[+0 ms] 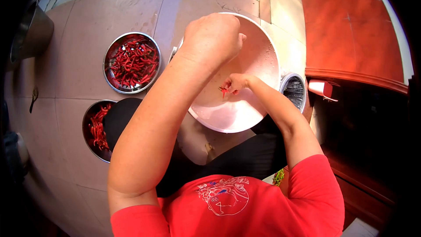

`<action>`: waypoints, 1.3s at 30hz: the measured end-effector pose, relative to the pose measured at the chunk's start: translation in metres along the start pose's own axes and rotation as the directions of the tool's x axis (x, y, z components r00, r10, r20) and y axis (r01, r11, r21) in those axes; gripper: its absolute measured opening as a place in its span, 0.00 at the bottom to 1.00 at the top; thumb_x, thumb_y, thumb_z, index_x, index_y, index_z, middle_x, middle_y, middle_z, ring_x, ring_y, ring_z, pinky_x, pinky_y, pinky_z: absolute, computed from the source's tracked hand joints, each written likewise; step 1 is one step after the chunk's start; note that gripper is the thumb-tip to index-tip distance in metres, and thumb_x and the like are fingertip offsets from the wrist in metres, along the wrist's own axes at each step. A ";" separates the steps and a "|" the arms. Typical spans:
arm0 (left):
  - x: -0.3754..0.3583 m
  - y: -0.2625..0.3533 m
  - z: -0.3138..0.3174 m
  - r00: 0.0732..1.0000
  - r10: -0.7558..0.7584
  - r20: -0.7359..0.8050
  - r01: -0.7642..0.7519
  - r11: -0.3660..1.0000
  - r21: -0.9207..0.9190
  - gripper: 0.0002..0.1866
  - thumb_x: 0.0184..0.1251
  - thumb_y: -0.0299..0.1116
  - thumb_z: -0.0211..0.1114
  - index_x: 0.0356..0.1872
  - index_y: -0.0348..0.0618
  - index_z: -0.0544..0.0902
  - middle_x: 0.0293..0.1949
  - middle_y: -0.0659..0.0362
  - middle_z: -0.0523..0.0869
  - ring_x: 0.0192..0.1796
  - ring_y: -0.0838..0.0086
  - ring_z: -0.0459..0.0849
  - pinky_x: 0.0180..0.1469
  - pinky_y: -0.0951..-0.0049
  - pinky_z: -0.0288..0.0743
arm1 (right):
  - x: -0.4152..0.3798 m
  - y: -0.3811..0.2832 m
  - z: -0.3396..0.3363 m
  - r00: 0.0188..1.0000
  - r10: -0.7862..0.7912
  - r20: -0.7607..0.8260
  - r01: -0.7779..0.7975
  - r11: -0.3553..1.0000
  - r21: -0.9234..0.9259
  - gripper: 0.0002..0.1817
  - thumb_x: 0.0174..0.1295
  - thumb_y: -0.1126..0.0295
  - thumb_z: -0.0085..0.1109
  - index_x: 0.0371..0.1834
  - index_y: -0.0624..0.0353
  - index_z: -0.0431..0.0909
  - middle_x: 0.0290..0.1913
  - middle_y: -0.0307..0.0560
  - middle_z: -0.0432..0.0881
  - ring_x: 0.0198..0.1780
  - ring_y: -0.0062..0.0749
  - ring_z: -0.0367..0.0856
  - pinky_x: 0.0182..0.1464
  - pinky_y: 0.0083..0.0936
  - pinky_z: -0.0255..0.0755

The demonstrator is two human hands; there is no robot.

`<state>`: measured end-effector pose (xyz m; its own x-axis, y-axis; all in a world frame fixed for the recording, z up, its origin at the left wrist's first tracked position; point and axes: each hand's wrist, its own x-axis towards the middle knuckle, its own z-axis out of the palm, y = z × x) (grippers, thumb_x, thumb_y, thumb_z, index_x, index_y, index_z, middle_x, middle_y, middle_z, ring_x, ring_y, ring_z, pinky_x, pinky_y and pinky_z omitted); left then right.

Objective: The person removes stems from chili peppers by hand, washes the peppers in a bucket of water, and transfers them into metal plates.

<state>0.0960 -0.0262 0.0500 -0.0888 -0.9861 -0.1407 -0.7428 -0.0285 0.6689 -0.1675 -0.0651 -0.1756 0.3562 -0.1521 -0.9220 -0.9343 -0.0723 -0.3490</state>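
My left hand (214, 36) is closed in a fist above the rim of a large white basin (245, 120). Its fingers face away from me, so whatever they hold, if anything, is hidden. Lower and to the right, my right hand (237, 82) is over the inside of the basin, its fingers closed round red chili peppers (224, 91) with their tips poking out. The basin stands in front of my lap, with water drops on its inner wall. Left of my left arm, a steel bowl (106, 71) holds many red chilies (133, 61).
A second steel bowl (87, 125) of chilies is partly behind my knee (120, 120). A lined bin (294, 91) stands right of the basin, beside red wooden furniture (355, 30). A metal bucket (37, 30) is at far left on the tiled floor (70, 149).
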 end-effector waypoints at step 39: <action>0.004 -0.004 0.005 0.998 0.032 0.050 -0.032 0.999 -0.004 0.14 0.61 0.40 0.60 0.36 0.38 0.84 0.35 0.46 0.85 0.41 0.54 0.83 0.45 0.59 0.75 | 0.026 0.000 0.026 0.992 0.064 0.112 0.018 0.791 -0.611 0.10 0.48 0.71 0.54 0.32 0.57 0.84 0.34 0.55 0.83 0.36 0.47 0.82 0.37 0.35 0.75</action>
<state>0.0951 -0.0295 0.0430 -0.1460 -0.9770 -0.1555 -0.7367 0.0025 0.6762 -0.1587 -0.0430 -0.2045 0.2919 -0.0448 -0.9554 -0.7246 -0.6624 -0.1903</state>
